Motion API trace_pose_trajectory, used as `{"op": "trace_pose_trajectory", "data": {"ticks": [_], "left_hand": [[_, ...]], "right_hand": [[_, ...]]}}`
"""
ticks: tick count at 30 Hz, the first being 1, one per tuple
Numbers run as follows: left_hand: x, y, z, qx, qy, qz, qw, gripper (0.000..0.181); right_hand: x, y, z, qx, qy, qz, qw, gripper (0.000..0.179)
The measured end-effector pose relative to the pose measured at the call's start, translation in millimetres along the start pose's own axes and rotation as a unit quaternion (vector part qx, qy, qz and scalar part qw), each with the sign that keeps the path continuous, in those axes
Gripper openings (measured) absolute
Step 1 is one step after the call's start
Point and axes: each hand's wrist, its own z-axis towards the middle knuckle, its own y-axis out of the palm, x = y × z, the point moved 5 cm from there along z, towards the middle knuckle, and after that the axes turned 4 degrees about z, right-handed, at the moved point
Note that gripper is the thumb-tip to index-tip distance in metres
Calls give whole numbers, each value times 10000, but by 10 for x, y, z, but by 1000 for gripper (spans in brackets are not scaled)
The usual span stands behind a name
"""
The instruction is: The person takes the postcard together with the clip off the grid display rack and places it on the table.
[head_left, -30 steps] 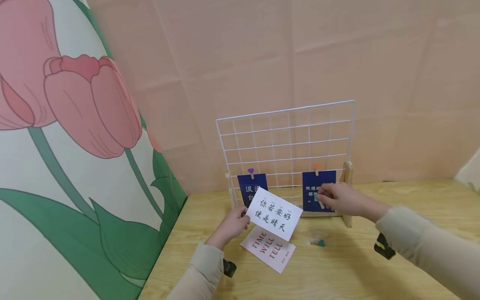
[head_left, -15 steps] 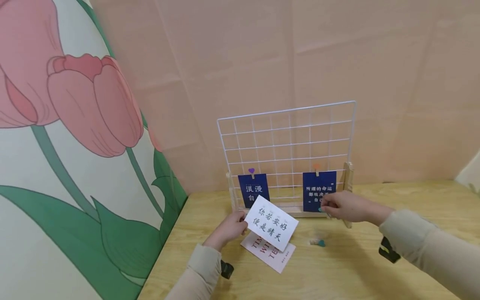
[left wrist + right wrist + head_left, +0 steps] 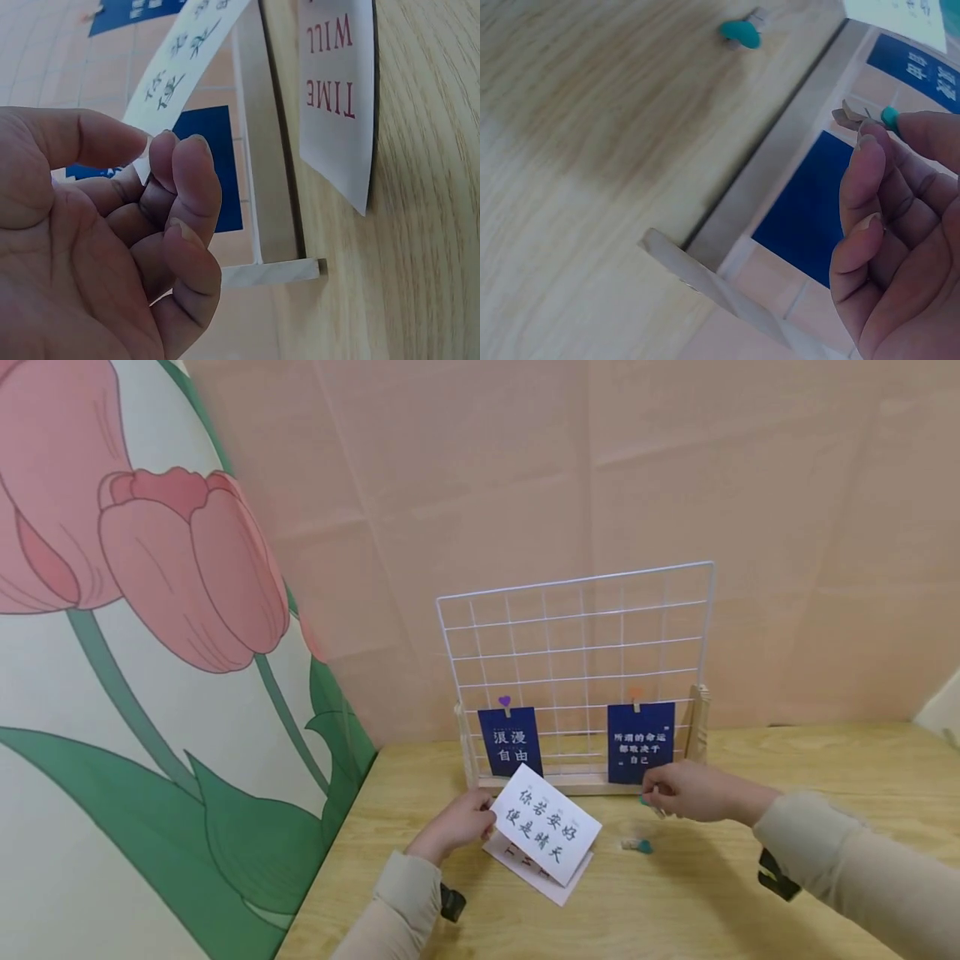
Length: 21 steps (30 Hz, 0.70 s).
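My left hand (image 3: 456, 823) pinches the left corner of a white card (image 3: 549, 827) with dark handwritten-style characters. That card is tilted over a pale pink card (image 3: 337, 97) with red lettering, which lies on the table. Between thumb and fingertips, my right hand (image 3: 686, 791) pinches a small wooden clothespin (image 3: 855, 116) with a teal top. A second teal-topped clothespin (image 3: 637, 845) lies on the table below it. Behind the hands stands a white wire grid (image 3: 573, 652). Two dark blue cards hang on it, the left card (image 3: 498, 727) and the right card (image 3: 626, 727).
A purple heart clothespin (image 3: 505, 702) and an orange-topped clothespin (image 3: 637, 695) hold the blue cards. The grid stands in a wooden base (image 3: 585, 788) with upright end pieces. Behind are a peach cloth (image 3: 525, 485) and a tulip-painted wall (image 3: 225, 735).
The left hand has lowered the white card, which now covers more of the pink card. My right hand has moved down, off the right blue card's lettering, still pinching the clothespin.
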Motion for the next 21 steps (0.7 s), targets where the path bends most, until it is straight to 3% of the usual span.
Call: {"op": "trace_pose_trajectory", "data": {"ticks": [8, 16, 21], "left_hand": [[-39, 66, -13, -210, -220, -7, 9995, 18], [-100, 101, 16, -163, -440, 317, 9984, 21], [-129, 120, 19, -170, -368, 484, 9980, 27]], "right_hand": [[131, 183, 20, -97, -27, -253, 9996, 7], [181, 301, 20, -192, 276, -147, 9993, 6], [175, 337, 20, -120, -64, -226, 9997, 7]]}}
